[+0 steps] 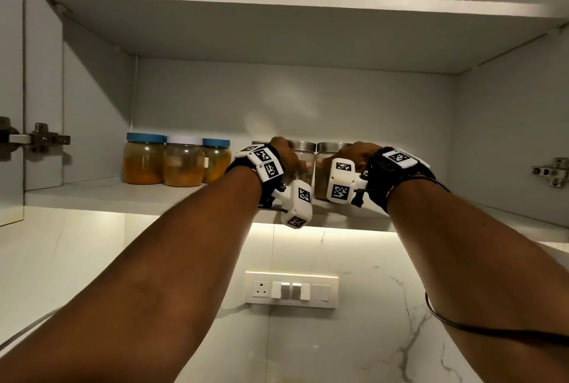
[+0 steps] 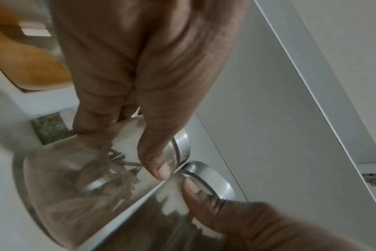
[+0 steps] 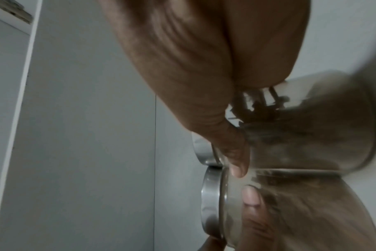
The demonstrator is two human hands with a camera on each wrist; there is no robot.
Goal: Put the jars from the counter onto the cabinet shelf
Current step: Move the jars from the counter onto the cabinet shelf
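Observation:
Two clear glass jars with steel lids stand side by side at the front middle of the lower cabinet shelf [image 1: 123, 197]. My left hand [image 1: 292, 157] grips the left jar [image 1: 303, 146], thumb on its right side. In the left wrist view the left hand [image 2: 122, 147] wraps that jar [image 2: 79, 178], which holds dark sticks. My right hand [image 1: 351, 153] grips the right jar [image 1: 321, 179], which has brownish contents. The right wrist view shows the right hand [image 3: 253, 125] curled round its jar [image 3: 311, 135]. The two jars almost touch at their lids. The wrist cameras hide their bases in the head view.
Three jars of orange food [image 1: 181, 164] with blue and white lids stand at the shelf's left. Another steel-lidded jar with greenish contents [image 2: 49, 129] sits behind my left hand. An upper shelf [image 1: 277, 0] hangs overhead. Door hinges [image 1: 551, 171] flank the cabinet. A switch panel [image 1: 291, 288] sits on the marble wall below.

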